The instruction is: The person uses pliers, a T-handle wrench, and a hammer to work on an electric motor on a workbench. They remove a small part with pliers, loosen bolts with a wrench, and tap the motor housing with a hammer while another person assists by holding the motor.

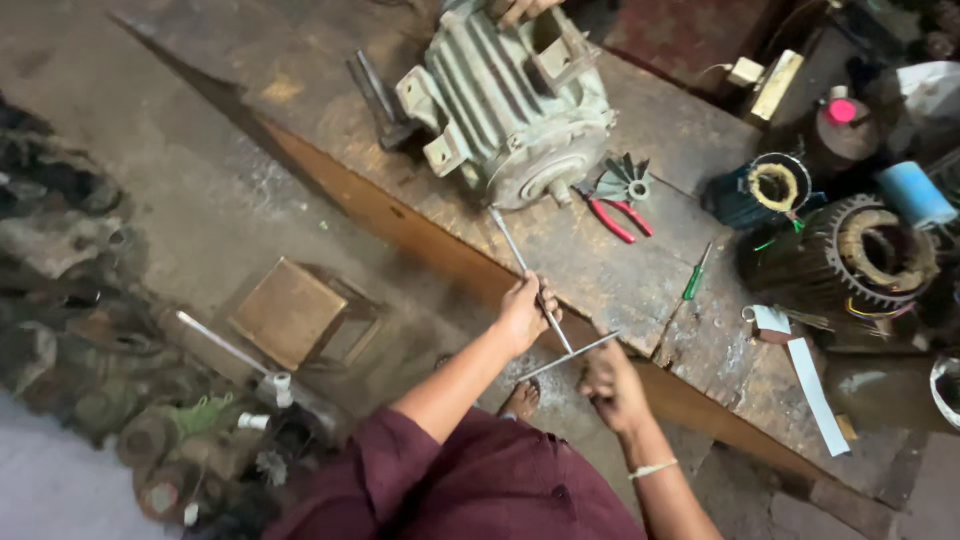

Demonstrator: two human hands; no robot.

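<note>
Here I stood at the edge of the long, scuffed wooden workbench (640, 290), with my left hand (522, 312) wrapped in a fist around a long thin steel rod (528, 280) whose far tip touched the end face of the heavy, ribbed grey-green cast motor housing (515, 105), just beside its shaft boss. My right hand (608, 382) was closed about the near end of a second thin steel rod (570, 356), which lay crosswise and met the first just below my left fist. As I judged it, the step in hand was lining up the first rod with a hole in the end cover, and that tip seemed only at the face, not yet seated. The next move would call for holding the rod square to the cover and keeping the motor from shifting; another person's hand (520, 10) rested on the top of the housing at the far side. Just beside the housing lay a small grey plastic fan impeller (622, 181) and red-handled pliers (620, 215); a green-handled screwdriver (697, 272) lay nearer me, and two wound stator cores (840, 230) sat well apart to the right.
</note>
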